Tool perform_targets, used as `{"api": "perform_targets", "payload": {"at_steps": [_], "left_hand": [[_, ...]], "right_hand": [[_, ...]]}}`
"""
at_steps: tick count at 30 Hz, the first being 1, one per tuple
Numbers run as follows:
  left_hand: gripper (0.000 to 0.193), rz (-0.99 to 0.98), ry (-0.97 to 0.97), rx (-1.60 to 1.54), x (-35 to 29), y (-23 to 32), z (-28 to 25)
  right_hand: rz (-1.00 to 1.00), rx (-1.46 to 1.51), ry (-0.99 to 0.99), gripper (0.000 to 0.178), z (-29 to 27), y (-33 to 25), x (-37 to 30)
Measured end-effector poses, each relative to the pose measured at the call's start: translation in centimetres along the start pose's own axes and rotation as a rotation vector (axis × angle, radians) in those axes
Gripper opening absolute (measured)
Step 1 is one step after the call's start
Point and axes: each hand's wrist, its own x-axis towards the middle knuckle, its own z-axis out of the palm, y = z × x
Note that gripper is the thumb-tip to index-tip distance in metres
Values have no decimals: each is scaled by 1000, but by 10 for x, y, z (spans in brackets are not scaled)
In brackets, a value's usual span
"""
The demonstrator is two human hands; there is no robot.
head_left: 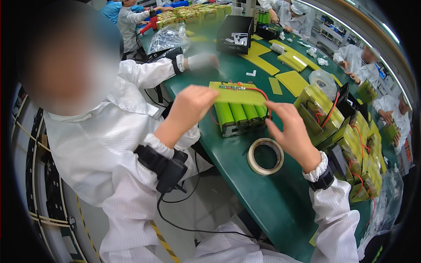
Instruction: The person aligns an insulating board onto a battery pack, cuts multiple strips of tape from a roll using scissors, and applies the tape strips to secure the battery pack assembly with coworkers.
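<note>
A yellow-green insulating board [242, 95] lies over the top of a battery pack of green cylindrical cells [239, 115] on the table. A small circuit board [232, 87] with a red wire sits along its far edge. My left hand [193, 107] is closed on the board's left end, its fingertips partly hidden. My right hand [294, 133] is at the right end, thumb and forefinger apart, forefinger at the board's corner by the red wire. A roll of cream tape [265, 156] lies flat just in front of the pack.
More wrapped battery packs [351, 149] with red wires crowd the right side. Yellow-green sheets [293, 82] and a black box [235, 35] lie farther back on the green table [228, 162]. A co-worker [101, 114] sits close on the left, one gloved hand [202, 62] blurred over the table.
</note>
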Motion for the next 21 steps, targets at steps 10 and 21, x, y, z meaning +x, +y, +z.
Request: {"api": "perform_targets", "payload": {"at_steps": [10,21], "left_hand": [[16,-354,67,-274,41,-7,5],[10,-88,146,-35,29,2,7]], "right_hand": [[202,199,149,19,30,19,35],[606,579,201,18,65,27,69]]}}
